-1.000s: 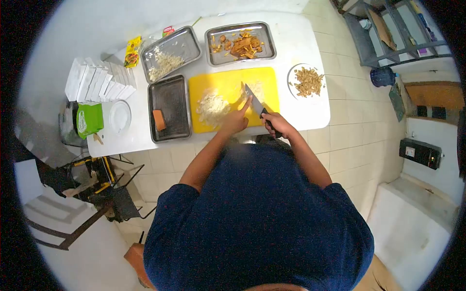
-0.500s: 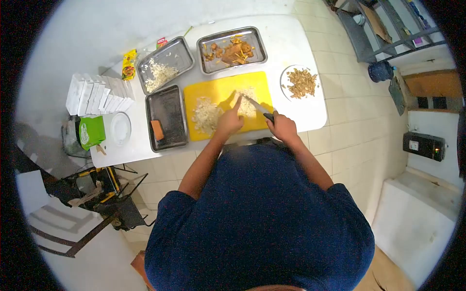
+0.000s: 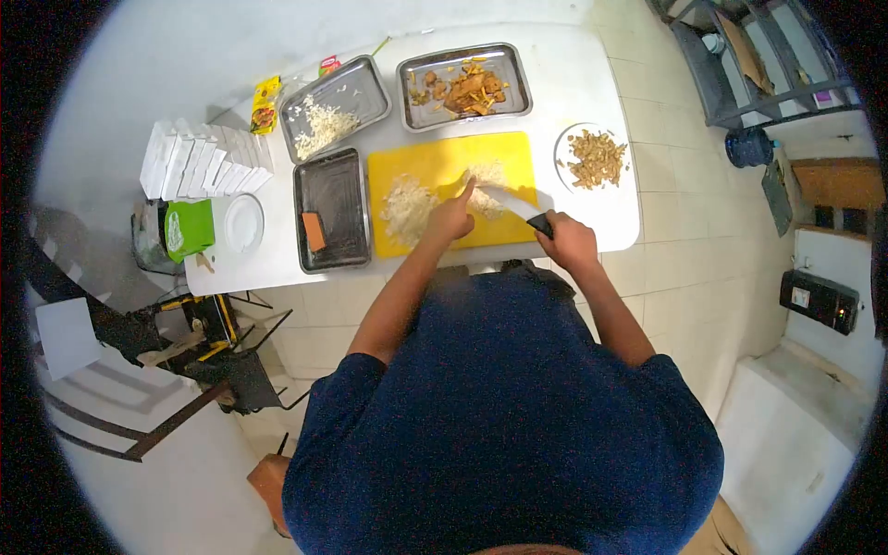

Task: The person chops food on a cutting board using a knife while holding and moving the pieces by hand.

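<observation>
My right hand is closed around the black handle of a knife. Its blade points left over a heap of finely chopped pale food on the yellow cutting board. My left hand has its index finger stretched out to the blade's tip end; whether it touches metal or food I cannot tell. The other left fingers are partly curled, and nothing shows in them. Beside that hand lies a second pale chopped heap.
Behind the board stand a metal tray of browned food pieces and another tray with pale bits. A dark tray holding an orange block is at left. A plate of brown pieces sits right, white boxes far left.
The whole view has shifted, so the table appears further right and slightly higher. The knife handle has drawn a little back from the left hand, and the blade still lies over the chopped heap.
</observation>
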Tool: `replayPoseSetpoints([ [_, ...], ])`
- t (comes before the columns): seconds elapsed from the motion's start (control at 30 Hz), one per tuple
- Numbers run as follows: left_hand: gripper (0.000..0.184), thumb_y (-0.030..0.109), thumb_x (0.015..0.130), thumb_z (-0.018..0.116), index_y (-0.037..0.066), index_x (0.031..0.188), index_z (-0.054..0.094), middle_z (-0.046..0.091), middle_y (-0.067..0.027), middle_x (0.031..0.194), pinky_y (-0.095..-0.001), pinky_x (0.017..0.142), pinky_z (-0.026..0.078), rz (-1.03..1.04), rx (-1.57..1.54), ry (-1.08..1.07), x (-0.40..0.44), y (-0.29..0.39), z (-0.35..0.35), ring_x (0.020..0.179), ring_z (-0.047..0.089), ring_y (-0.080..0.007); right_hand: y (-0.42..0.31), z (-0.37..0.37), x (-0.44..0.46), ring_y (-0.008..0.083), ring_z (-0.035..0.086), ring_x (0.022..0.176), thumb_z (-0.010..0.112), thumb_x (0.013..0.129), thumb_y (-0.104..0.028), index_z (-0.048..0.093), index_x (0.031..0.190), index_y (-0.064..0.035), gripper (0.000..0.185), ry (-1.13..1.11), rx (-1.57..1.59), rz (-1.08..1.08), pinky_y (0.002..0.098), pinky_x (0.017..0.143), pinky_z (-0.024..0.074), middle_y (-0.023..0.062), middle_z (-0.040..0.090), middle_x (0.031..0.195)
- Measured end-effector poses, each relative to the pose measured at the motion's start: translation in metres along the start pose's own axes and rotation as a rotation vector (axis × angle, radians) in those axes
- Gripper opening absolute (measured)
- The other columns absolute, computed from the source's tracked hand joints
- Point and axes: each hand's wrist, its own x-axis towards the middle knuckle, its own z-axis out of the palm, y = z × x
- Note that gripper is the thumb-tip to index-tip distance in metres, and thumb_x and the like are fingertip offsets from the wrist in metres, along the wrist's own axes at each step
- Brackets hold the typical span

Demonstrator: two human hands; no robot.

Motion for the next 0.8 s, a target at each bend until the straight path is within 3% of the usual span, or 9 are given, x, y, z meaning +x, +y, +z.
replayPoseSetpoints([
  [0.03, 0.081, 0.016, 0.080, 0.052, 0.025, 0.150, 0.012, 0.065, -0.0223, 0.082, -0.0472, 0.068, 0.051, -0.014, -0.008, 0.024, 0.003, 0.001, -0.001, 0.075, 0.064, -0.0385, 0.002, -0.004, -0.003, 0.0338, 0.065, 0.081, 0.064, 0.082, -0.036, 0.056, 0.101, -0.0074, 0.035, -0.007, 0.018, 0.037, 0.0459, 0.068, 0.0521, 0.0157, 0.064, 0.089],
  [0.13, 0.075, 0.022, 0.084, 0.053, 0.020, 0.149, 0.016, 0.065, -0.0254, 0.095, -0.0468, 0.074, 0.052, -0.266, -0.838, -0.097, 0.007, 0.009, -0.007, 0.085, 0.064, -0.0381, 0.015, 0.006, -0.007, 0.0363, 0.064, 0.082, 0.066, 0.080, -0.037, 0.056, 0.100, -0.0059, 0.038, 0.002, 0.167, 0.123, 0.0470, 0.069, 0.0515, 0.0175, 0.065, 0.090],
  [0.23, 0.062, 0.035, 0.089, 0.049, 0.016, 0.144, 0.027, 0.063, -0.0234, 0.109, -0.0427, 0.073, 0.052, -0.339, -1.927, -0.120, 0.028, -0.014, 0.011, 0.097, 0.062, -0.0350, 0.016, 0.018, -0.007, 0.0375, 0.064, 0.083, 0.067, 0.079, -0.036, 0.056, 0.101, -0.0051, 0.040, -0.015, 0.351, 0.182, 0.0473, 0.070, 0.0515, 0.0188, 0.065, 0.089],
  [0.3, 0.056, 0.040, 0.090, 0.044, 0.015, 0.139, 0.033, 0.058, -0.0242, 0.118, -0.0393, 0.070, 0.050, -0.419, -2.103, 0.089, 0.024, 0.002, -0.006, 0.104, 0.060, -0.0352, 0.010, 0.023, -0.009, 0.0379, 0.064, 0.083, 0.068, 0.078, -0.035, 0.056, 0.101, -0.0046, 0.040, -0.028, 0.416, 0.203, 0.0474, 0.071, 0.0516, 0.0195, 0.066, 0.088],
  [0.33, 0.054, 0.043, 0.091, 0.042, 0.014, 0.137, 0.036, 0.056, -0.0246, 0.122, -0.0376, 0.068, 0.049, -0.458, -2.187, 0.202, 0.020, 0.011, -0.015, 0.107, 0.059, -0.0353, 0.008, 0.028, -0.009, 0.0378, 0.064, 0.081, 0.070, 0.078, -0.035, 0.057, 0.099, -0.0045, 0.040, -0.014, 0.384, 0.209, 0.0463, 0.070, 0.0513, 0.0195, 0.066, 0.086],
  [0.53, 0.055, 0.045, 0.092, 0.037, 0.013, 0.136, 0.037, 0.053, -0.0243, 0.127, -0.0340, 0.065, 0.045, -0.280, -2.191, 0.257, 0.020, 0.003, -0.019, 0.114, 0.055, -0.0378, -0.006, 0.024, -0.007, 0.0355, 0.065, 0.072, 0.072, 0.075, -0.034, 0.059, 0.092, -0.0038, 0.037, -0.038, 0.317, 0.146, 0.0432, 0.066, 0.0502, 0.0184, 0.066, 0.078],
  [0.63, 0.055, 0.047, 0.092, 0.036, 0.013, 0.135, 0.040, 0.054, -0.0221, 0.127, -0.0356, 0.066, 0.045, -0.238, -2.177, 0.175, 0.021, 0.000, -0.020, 0.115, 0.055, -0.0355, -0.009, 0.016, -0.009, 0.0375, 0.065, 0.080, 0.071, 0.075, -0.033, 0.059, 0.093, -0.0038, 0.037, -0.066, 0.374, 0.122, 0.0460, 0.070, 0.0514, 0.0192, 0.066, 0.081],
  [0.8, 0.057, 0.052, 0.092, 0.033, 0.015, 0.135, 0.044, 0.059, -0.0181, 0.122, -0.0388, 0.067, 0.044, -0.134, -2.065, 0.034, 0.016, -0.005, -0.023, 0.113, 0.057, -0.0305, 0.001, 0.015, -0.003, 0.0380, 0.064, 0.073, 0.071, 0.076, -0.033, 0.060, 0.089, -0.0017, 0.036, 0.047, 0.483, 0.171, 0.0447, 0.066, 0.0501, 0.0204, 0.064, 0.074],
])
